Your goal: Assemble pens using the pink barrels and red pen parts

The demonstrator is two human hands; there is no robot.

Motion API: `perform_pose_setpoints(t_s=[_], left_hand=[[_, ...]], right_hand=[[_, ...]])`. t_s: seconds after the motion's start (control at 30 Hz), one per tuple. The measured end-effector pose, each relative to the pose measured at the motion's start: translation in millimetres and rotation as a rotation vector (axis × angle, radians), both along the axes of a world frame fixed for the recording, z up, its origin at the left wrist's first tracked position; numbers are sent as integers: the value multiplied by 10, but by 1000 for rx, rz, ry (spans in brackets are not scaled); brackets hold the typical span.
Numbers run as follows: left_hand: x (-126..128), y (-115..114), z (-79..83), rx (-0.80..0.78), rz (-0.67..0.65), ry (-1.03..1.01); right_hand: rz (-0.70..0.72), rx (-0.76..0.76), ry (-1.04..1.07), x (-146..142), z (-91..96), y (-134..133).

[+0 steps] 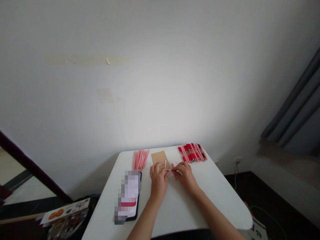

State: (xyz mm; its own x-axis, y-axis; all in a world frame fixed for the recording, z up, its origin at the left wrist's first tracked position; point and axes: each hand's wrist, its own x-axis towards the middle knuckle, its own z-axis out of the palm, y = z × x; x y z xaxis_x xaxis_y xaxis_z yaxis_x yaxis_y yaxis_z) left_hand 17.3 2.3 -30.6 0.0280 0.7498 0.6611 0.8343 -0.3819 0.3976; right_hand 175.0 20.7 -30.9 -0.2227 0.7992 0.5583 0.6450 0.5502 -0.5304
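Note:
My left hand [159,178] and my right hand [185,175] meet fingertip to fingertip over the middle of the table. Both are pinched closed on something small and thin between them, too small to make out. Right by my right fingertips is a pink pen piece [172,165], partly covered by the fingers. A thin white stick [165,163] shows just above my left fingers, over a square of brown paper [160,156]. Part of the paper is hidden behind my left hand.
On the white table [180,213], several pink pen barrels [141,160] lie at the back left. Several pink, red and black pens [192,153] lie in a row at the back right. A phone [130,196] with a blurred screen rests at the left. The wall [160,83] stands behind.

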Motion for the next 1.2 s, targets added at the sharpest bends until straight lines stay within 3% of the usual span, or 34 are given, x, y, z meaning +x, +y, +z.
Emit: perform_pose_setpoints(t_s=[0.57, 0.9, 1.2], left_hand=[[-32, 3, 7, -15, -21, -10], [-29, -24, 40, -21, 92, -30], [-40, -34, 67, -3, 114, -35]], right_hand=[[-61, -43, -65, 1, 17, -9], [-280, -91, -177, 4, 9, -45], [-281, -124, -134, 17, 52, -73]])
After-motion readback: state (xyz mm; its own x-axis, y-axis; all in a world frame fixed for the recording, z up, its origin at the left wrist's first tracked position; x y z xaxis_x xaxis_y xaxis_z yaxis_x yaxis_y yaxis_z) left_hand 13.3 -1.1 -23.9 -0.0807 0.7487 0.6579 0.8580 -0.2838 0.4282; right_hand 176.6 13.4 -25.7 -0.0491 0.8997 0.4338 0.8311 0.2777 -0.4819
